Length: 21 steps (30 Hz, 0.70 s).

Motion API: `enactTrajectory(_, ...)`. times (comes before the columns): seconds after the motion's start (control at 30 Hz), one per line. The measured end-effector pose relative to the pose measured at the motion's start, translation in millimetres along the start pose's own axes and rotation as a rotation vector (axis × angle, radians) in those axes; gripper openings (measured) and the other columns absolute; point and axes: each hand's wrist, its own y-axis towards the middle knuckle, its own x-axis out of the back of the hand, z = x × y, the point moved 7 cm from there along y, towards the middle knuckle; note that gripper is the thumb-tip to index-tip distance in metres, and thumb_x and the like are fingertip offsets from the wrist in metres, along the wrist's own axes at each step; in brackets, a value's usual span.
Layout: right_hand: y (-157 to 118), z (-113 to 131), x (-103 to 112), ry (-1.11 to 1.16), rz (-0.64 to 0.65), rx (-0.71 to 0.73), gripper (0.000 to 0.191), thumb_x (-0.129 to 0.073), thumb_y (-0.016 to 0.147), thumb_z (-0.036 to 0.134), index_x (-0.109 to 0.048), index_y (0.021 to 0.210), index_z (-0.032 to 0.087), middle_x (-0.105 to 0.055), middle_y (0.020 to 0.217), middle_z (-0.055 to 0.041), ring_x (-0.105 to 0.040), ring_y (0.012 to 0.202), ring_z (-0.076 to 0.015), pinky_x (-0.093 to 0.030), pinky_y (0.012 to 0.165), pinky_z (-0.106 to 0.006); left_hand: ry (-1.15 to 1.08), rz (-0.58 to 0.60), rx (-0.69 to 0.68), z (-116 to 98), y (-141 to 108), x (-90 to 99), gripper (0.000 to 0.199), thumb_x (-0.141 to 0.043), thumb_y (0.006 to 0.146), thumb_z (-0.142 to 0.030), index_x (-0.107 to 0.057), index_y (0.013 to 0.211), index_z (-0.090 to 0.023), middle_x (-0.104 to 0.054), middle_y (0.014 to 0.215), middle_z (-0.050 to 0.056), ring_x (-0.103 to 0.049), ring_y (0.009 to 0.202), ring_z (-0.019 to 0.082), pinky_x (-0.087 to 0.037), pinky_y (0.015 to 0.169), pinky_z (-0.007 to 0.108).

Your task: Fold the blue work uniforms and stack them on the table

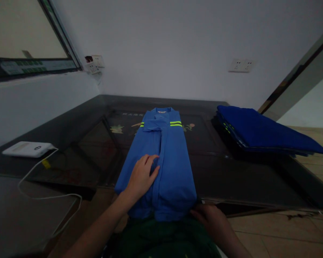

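Note:
A blue work jacket (174, 165) with yellow-green reflective stripes lies lengthwise on the dark table, its collar at the far end and one sleeve folded across the chest. Its near end hangs past the table's front edge. My left hand (143, 176) rests on the jacket beside the front opening, thumb and fingers apart. At the lower right corner of the jacket, my right hand (210, 216) is closed on the hem, its fingertips partly hidden.
Folded dark blue garments (258, 127) are stacked at the table's right, overhanging its edge. A white power bank (29, 149) with a white cable (40, 197) lies at the left. The glossy dark table (204, 172) meets the wall (161, 50), which carries sockets (241, 66).

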Motion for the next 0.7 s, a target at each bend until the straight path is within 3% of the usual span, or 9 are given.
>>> enactTrajectory(0.07,4,-18,-10,0.109,-0.050,-0.017,0.037,-0.056,0.082,0.045,-0.069,0.107,0.020,-0.070,0.109,-0.0132,-0.065,0.103,-0.0292,-0.048,0.087,-0.037,0.035,0.022,0.046,-3,-21,-1.6,0.025,-0.054,0.088,-0.037,-0.056,0.105,-0.018,-0.060,0.095,0.006,-0.057,0.091,0.023,-0.043,0.081,0.036)
enactTrajectory(0.17,13,-17,-29,0.381,-0.030,0.084,0.064,-0.064,0.074,0.050,-0.058,0.127,0.015,-0.060,0.129,-0.0162,-0.056,0.119,-0.0310,-0.042,0.100,-0.042,0.113,0.063,0.100,-6,-42,-7.9,0.023,-0.056,0.085,-0.040,-0.056,0.091,-0.018,-0.061,0.089,0.006,-0.057,0.088,0.025,-0.041,0.077,0.036)
enactTrajectory(0.27,21,-7,-41,0.592,0.016,0.106,0.070,-0.065,0.071,0.059,-0.062,0.123,0.013,-0.062,0.126,-0.0166,-0.056,0.117,-0.0330,-0.042,0.101,-0.047,0.087,0.040,0.115,-7,-45,-8.9,0.018,-0.046,0.089,-0.031,-0.056,0.081,-0.019,-0.062,0.084,0.005,-0.057,0.086,0.023,-0.040,0.078,0.035)
enactTrajectory(0.4,26,-6,-38,0.679,-0.100,0.042,0.072,-0.067,0.064,0.068,-0.069,0.111,0.014,-0.068,0.114,-0.0161,-0.060,0.110,-0.0351,-0.045,0.096,-0.047,-0.279,0.077,0.156,-3,-38,-7.5,0.028,-0.038,0.091,-0.034,-0.056,0.075,-0.019,-0.063,0.079,0.004,-0.059,0.081,0.020,-0.042,0.076,0.031)
enactTrajectory(0.53,25,-9,-44,0.699,-0.114,0.021,0.074,-0.065,0.062,0.072,-0.072,0.102,0.010,-0.070,0.106,-0.0177,-0.063,0.104,-0.0359,-0.046,0.094,-0.046,-0.542,0.136,0.236,6,-39,-9.5,0.028,-0.041,0.090,-0.040,-0.058,0.093,-0.018,-0.064,0.077,0.002,-0.061,0.076,0.018,-0.046,0.070,0.027)
enactTrajectory(0.63,25,-11,-52,0.683,-0.101,0.020,0.072,-0.064,0.064,0.069,-0.071,0.102,0.009,-0.071,0.105,-0.0177,-0.064,0.102,-0.0349,-0.047,0.093,-0.045,-0.410,0.090,0.219,13,-43,-7.2,0.033,-0.046,0.089,-0.032,-0.054,0.118,-0.019,-0.066,0.083,0.002,-0.062,0.079,0.018,-0.047,0.077,0.030)
enactTrajectory(0.7,25,-13,-53,0.671,-0.158,0.011,0.069,-0.064,0.066,0.067,-0.071,0.103,0.010,-0.070,0.106,-0.0173,-0.063,0.103,-0.0339,-0.047,0.094,-0.043,-0.282,0.037,0.139,12,-41,-1.3,0.033,-0.048,0.088,-0.027,-0.055,0.120,-0.021,-0.066,0.092,0.003,-0.062,0.086,0.019,-0.047,0.083,0.033)
